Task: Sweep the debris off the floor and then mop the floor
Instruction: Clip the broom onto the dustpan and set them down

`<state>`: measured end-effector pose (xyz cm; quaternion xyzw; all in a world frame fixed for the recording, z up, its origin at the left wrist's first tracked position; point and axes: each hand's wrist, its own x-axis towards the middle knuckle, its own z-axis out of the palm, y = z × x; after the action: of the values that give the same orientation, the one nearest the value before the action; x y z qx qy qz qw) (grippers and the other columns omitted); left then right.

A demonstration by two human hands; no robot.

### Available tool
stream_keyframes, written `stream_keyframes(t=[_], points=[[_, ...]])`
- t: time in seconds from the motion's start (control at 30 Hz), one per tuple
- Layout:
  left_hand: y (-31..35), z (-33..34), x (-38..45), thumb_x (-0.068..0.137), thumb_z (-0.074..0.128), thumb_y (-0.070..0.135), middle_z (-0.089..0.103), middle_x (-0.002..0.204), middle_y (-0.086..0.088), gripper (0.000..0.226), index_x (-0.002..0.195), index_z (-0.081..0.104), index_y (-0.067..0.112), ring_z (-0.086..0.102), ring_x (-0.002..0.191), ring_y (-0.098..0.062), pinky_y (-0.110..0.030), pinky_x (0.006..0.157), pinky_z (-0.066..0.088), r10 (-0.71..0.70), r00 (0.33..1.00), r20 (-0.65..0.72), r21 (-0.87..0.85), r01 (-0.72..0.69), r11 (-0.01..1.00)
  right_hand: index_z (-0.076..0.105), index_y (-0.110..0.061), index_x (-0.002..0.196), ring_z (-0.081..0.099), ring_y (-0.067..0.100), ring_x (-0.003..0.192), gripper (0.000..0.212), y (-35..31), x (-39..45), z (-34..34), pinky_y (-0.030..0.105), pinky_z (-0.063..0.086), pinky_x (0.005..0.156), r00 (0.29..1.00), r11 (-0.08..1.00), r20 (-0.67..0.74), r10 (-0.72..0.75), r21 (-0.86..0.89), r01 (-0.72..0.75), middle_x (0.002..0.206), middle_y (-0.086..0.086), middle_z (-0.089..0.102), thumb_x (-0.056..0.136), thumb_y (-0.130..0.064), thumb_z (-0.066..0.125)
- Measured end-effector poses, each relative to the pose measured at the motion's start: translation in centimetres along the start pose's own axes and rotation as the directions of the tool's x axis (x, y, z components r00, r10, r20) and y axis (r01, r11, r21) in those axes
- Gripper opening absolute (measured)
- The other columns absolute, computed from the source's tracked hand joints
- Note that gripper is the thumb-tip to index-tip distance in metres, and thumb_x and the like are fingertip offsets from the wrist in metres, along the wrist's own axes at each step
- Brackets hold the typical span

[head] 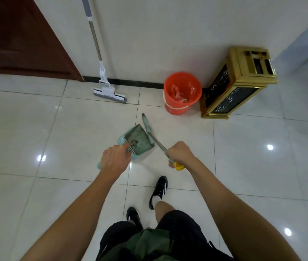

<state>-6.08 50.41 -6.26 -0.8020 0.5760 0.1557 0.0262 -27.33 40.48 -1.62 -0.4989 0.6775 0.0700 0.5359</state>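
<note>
My left hand [114,160] grips the handle of a pale green dustpan [137,141], whose dirty scoop faces up above the floor. My right hand [179,154] grips the metal handle of a small green broom [147,127], near its yellow end cap [179,166]. The broom head lies just to the right of the dustpan's edge. A white and grey sponge mop [109,91] leans against the far wall. No loose debris shows on the white tiled floor [55,129].
An orange bucket [182,93] lined with a plastic bag stands by the wall, next to a gold and black bin [238,81]. A dark red door [17,40] is at the upper left. My feet in black shoes [158,191] stand below the hands.
</note>
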Motion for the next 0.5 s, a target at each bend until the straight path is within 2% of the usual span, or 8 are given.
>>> stream_keyframes(t=[0.13,0.23,0.33,0.5], points=[[1.9,1.4,2.1,0.101,0.045,0.038,0.068,0.084,-0.006,0.027,0.121,0.059,0.026,0.065,0.071,-0.028,-0.037,0.068,0.055,-0.018,0.999,0.046,-0.006,0.018,1.0,0.062,0.008,0.094,0.073,0.031,0.06,0.016,-1.3,2.7,-1.8,0.029,0.053,0.05,0.996,0.999,0.08,0.04,0.021,-0.042,0.082,0.025,0.069,0.084,-0.002,0.059],[3.2,2.3,3.2,0.101,0.046,0.037,0.069,0.086,-0.007,0.027,0.123,0.058,0.027,0.065,0.075,-0.029,-0.036,0.067,0.052,-0.027,0.997,0.07,-0.03,0.029,0.999,0.059,0.002,0.084,0.073,0.027,0.064,0.007,-2.1,3.6,-2.5,0.03,0.059,0.053,0.986,0.996,0.159,0.053,0.066,-0.064,0.084,0.022,0.067,0.082,-0.001,0.066],[4.1,3.1,3.9,0.101,0.047,0.037,0.07,0.09,-0.008,0.031,0.13,0.056,0.029,0.064,0.08,-0.029,-0.035,0.066,0.048,-0.028,0.994,0.104,-0.048,0.033,0.998,0.058,0.005,0.086,0.075,0.036,0.073,0.008,-2.8,4.0,-3.0,0.026,0.053,0.045,0.971,0.973,0.226,0.082,0.191,-0.127,0.078,0.018,0.064,0.087,0.002,0.065],[4.5,4.0,4.4,0.1,0.05,0.037,0.068,0.085,-0.009,0.031,0.128,0.06,0.026,0.052,0.073,-0.025,-0.033,0.063,0.04,-0.089,0.989,0.117,-0.104,0.101,0.989,0.065,0.005,0.083,0.074,0.036,0.079,0.011,-3.8,5.2,-2.0,0.029,0.057,0.053,0.962,0.964,0.271,0.034,0.245,-0.103,0.078,0.017,0.069,0.085,-0.003,0.072]])
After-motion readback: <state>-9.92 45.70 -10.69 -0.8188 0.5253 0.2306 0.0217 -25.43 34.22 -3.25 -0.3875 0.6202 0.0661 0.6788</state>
